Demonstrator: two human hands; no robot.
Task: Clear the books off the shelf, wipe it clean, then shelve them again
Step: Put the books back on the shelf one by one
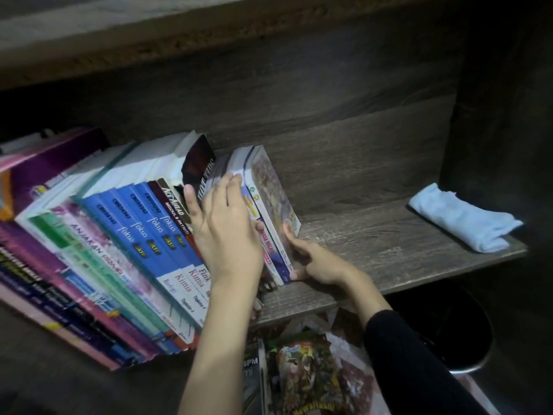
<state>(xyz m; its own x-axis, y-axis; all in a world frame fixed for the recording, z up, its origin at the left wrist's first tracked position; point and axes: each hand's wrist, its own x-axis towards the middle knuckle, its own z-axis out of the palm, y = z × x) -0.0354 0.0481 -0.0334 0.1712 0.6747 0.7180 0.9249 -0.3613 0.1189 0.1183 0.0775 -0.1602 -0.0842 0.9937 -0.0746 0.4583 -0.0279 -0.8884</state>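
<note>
Probably light yet slippery, the slim glossy paperback books (270,190) want squeezing together — left hand (227,235) pressing flat-fingered, right hand (312,260) curled round them.

Dim, soft-focus view, corners in shadow (wide-angle bending at edges)

shelf (374,244): matt, grey wood grain
books (143,235): glossy paper covers
cloth (460,223): soft pale-blue fabric
</note>
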